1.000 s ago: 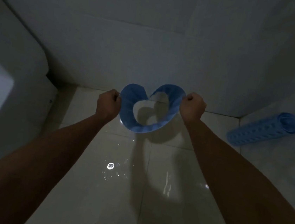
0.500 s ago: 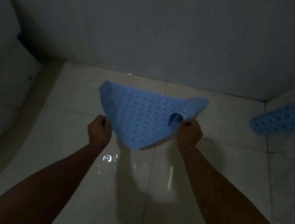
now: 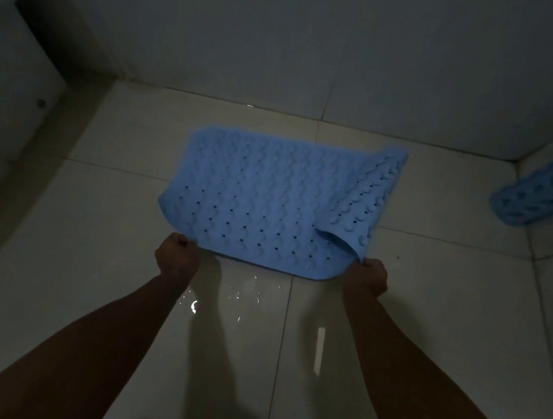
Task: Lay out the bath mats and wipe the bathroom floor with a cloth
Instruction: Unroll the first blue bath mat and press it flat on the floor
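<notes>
1. Head view: a blue bath mat (image 3: pixel 262 204) is held out over the pale tiled floor (image 3: pixel 90 257), in front of the person and short of the far wall (image 3: pixel 321 42).
2. The left hand (image 3: pixel 176 256) grips the mat's near left corner, fingers curled tight on the edge.
3. The right hand (image 3: pixel 366 277) grips the near right corner the same way, fingers clamped on the rubber.
4. The mat's long axis runs left to right, roughly level with the far wall; its short axis points away from the person.
5. The near edge sags between the two hands. Whether the far edge touches the tiles or hangs just above them, I cannot tell.
6. The mat's right end curls up and over toward the middle, showing an underside dotted with round suction cups.
7. The upper face shows rows of small holes and a bumpy pattern.
8. A second blue mat (image 3: pixel 546 191) sits rolled up at the far right, well apart from the first. It lies at a slant, its long axis running from lower left to upper right.
9. Wet patches (image 3: pixel 216 302) glint on the floor just below the hands, between the two forearms.
10. A pale rounded fixture (image 3: pixel 2 126) fills the left side; the dim light hides what it is.
</notes>
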